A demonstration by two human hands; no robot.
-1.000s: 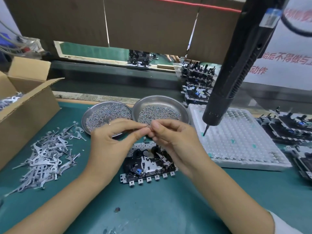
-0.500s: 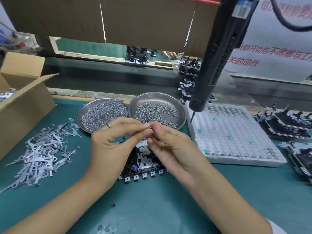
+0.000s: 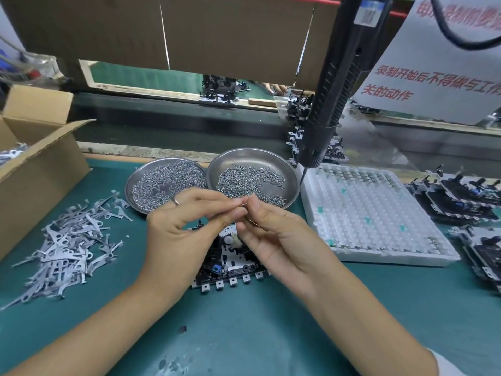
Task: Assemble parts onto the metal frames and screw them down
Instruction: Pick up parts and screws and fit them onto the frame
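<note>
Little has shifted since the earlier frames: both hands remain raised above the metal frame [image 3: 230,264], which lies near centre on the mat. Left hand [image 3: 176,234] and right hand [image 3: 273,240] meet fingertip to fingertip, pinching a small part [image 3: 244,212] too tiny to identify. Electric screwdriver [image 3: 333,104] hangs unused at far right. Judged: fitting underway, no screwing yet; finished-looking frames [image 3: 461,196] are stacked right.

dishes [image 3: 252,156]: 2 | cardboard box [image 3: 40,169]: 1 | hands [image 3: 173,240]: 2
</note>
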